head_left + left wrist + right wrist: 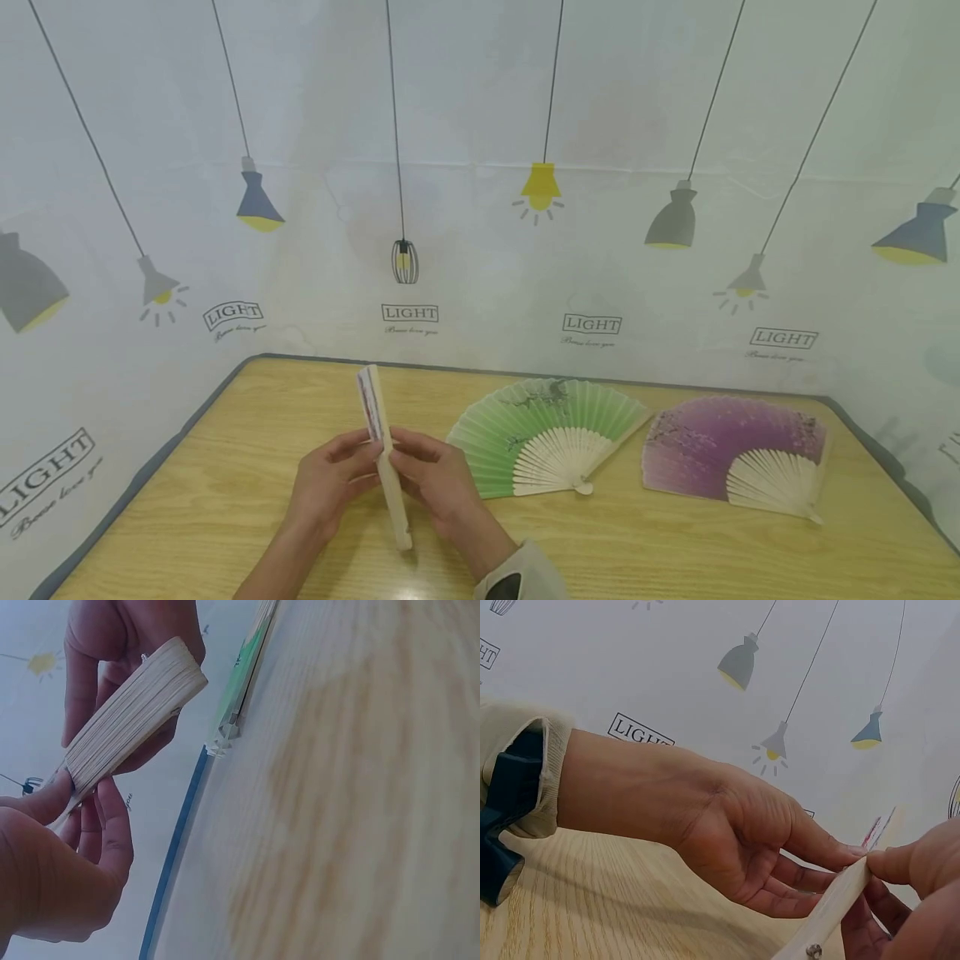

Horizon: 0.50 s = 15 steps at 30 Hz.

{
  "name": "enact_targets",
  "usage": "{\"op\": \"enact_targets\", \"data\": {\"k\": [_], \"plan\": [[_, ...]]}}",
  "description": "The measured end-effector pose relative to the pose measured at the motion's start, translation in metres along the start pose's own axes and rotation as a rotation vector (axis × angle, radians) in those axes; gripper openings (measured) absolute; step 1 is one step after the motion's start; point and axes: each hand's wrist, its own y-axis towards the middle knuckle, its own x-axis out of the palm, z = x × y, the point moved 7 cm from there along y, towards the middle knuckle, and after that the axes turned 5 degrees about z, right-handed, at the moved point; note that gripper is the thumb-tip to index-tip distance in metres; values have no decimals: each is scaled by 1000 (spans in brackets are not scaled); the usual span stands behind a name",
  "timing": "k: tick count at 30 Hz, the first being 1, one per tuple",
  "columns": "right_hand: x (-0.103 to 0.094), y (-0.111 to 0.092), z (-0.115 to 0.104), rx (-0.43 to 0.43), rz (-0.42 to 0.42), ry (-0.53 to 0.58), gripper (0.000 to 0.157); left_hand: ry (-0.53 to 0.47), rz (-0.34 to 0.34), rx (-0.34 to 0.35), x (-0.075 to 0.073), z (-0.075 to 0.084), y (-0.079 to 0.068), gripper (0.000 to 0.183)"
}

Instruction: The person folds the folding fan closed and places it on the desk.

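Observation:
A folded hand fan (392, 492) with pale wooden ribs is held up between both hands, its closed leaf pointing away and a rivet showing at the near end in the right wrist view. My left hand (327, 479) pinches its middle from the left, thumb on the ribs (127, 712). From the other side my right hand (438, 475) grips the same part with thumb and fingers. Just right of that hand a green fan (487, 437) lies spread on the table. Farther right lies a spread purple fan (690, 450).
The wooden table (202, 517) has a dark edge along its back and sides. Behind it hangs a pale cloth (472, 250) printed with lamps and lettering. A cream sleeve (555, 761) and a dark band (514, 795) are on the right wrist.

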Motion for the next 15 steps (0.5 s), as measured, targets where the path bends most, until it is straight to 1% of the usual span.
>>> {"op": "enact_targets", "data": {"k": [2,7,11,15], "plan": [[0,0,-1,-20,9,-19,31,-8,12,6,-1,0,0,45],[0,1,-3,-84,53,-66,32,1,53,63,-3,5,-1,43],[3,0,-5,-145,72,-78,31,43,86,108,-7,11,-2,41],[7,-2,-6,-183,61,-77,28,78,104,126,-10,16,-2,39]]}}
